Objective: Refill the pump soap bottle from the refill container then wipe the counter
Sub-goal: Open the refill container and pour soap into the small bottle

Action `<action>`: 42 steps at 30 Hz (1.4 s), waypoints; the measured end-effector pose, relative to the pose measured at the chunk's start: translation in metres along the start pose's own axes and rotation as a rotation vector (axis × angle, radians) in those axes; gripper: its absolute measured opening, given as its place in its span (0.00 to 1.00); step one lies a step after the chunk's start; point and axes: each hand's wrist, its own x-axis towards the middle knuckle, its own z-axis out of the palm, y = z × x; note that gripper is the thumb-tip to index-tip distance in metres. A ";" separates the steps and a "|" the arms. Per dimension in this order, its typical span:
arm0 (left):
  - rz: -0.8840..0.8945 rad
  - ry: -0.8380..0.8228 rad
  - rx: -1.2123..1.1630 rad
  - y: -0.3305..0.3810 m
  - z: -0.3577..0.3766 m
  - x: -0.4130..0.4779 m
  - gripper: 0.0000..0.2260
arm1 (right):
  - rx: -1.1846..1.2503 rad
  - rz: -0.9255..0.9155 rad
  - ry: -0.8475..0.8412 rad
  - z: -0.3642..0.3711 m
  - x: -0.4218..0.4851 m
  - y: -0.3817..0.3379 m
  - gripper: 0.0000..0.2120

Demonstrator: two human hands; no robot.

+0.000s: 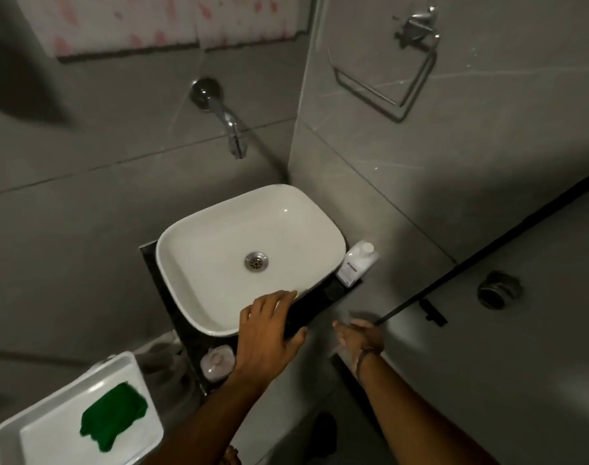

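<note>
Both the left hand and right hand spread empty over the dark counter in a grey-tiled bathroom.

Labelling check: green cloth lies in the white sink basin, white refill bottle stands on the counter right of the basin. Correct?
Not quite. In the head view the crumpled green cloth lies in the white rectangular tray at lower left, not in the white ceramic sink basin. The white refill bottle does stand right of the basin.
</note>
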 end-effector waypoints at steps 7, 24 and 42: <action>-0.018 -0.176 0.104 0.073 0.063 0.108 0.33 | -0.681 -0.703 0.146 -0.030 0.029 -0.110 0.07; -0.201 -0.282 0.227 0.110 0.147 0.196 0.36 | -1.457 -0.895 -0.083 0.010 0.085 -0.197 0.11; -0.140 0.089 -0.579 0.108 0.135 0.174 0.35 | -1.493 -0.938 -0.192 -0.016 0.038 -0.248 0.20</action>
